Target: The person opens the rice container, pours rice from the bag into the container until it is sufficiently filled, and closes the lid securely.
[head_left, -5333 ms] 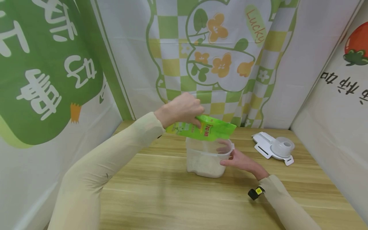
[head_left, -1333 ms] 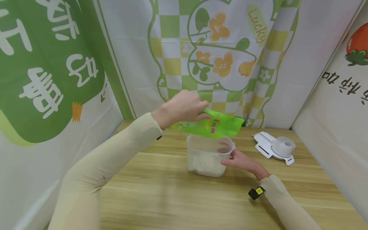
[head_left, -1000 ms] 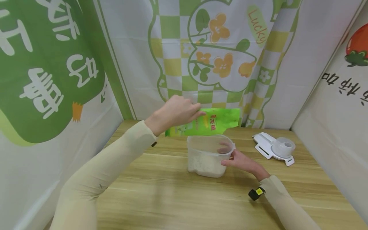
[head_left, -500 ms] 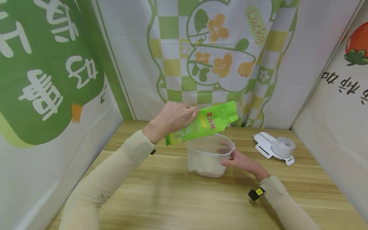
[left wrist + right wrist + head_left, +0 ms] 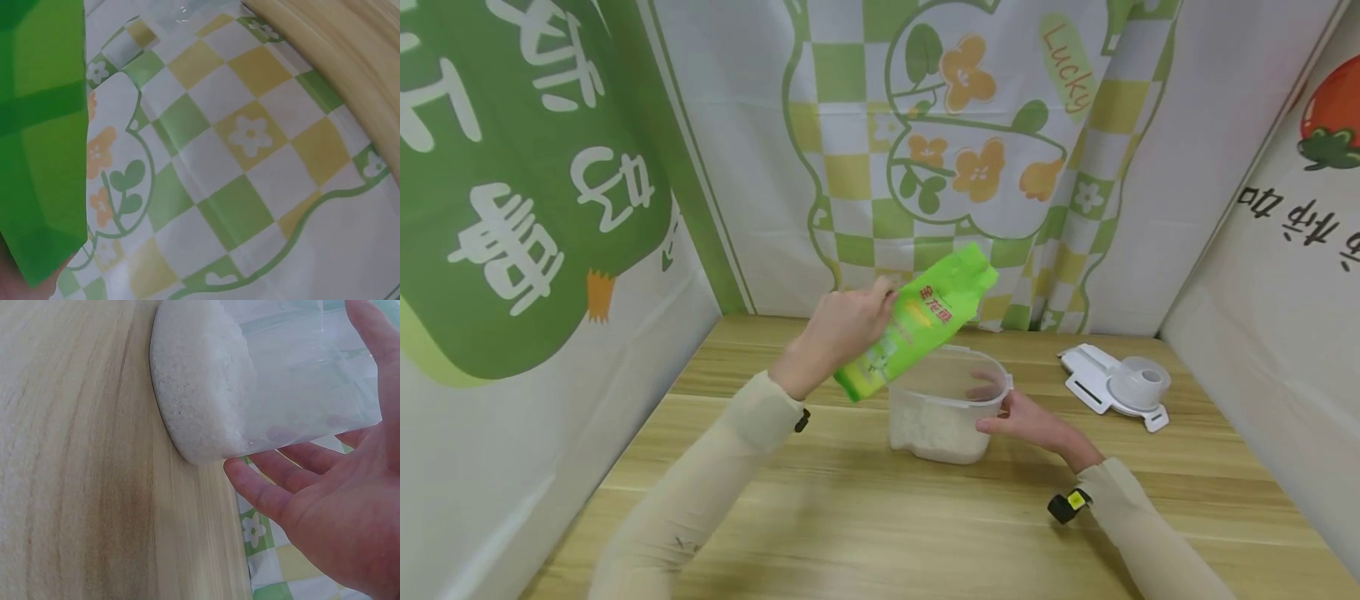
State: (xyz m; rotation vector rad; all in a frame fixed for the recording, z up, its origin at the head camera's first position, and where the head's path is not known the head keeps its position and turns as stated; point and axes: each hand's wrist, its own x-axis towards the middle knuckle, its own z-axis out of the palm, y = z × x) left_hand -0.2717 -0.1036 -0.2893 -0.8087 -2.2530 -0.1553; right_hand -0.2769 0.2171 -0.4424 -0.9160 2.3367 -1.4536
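Note:
The left hand [image 5: 842,333] grips a green printed bag [image 5: 921,321] by its edge, tilted with its upper end to the right, over the left rim of a clear plastic container [image 5: 951,396]. White grains [image 5: 936,429] fill the lower part of that container, which stands on the table. In the left wrist view the green bag [image 5: 44,137] fills the left side. The right hand [image 5: 1033,423] holds the container's right side, thumb in front and fingers behind. In the right wrist view the right hand [image 5: 337,500] curves around the container [image 5: 300,381], with grains [image 5: 200,381] at its base.
A white lid [image 5: 1090,371] with a round clear cup [image 5: 1138,383] on it lies at the table's back right. The wooden table [image 5: 865,533] meets a patterned curtain [image 5: 842,175] behind, with printed cloths at both sides.
The left hand has moved down and left, and the bag has turned from nearly level to steeply tilted, its right end raised. The right hand and the container stay in place.

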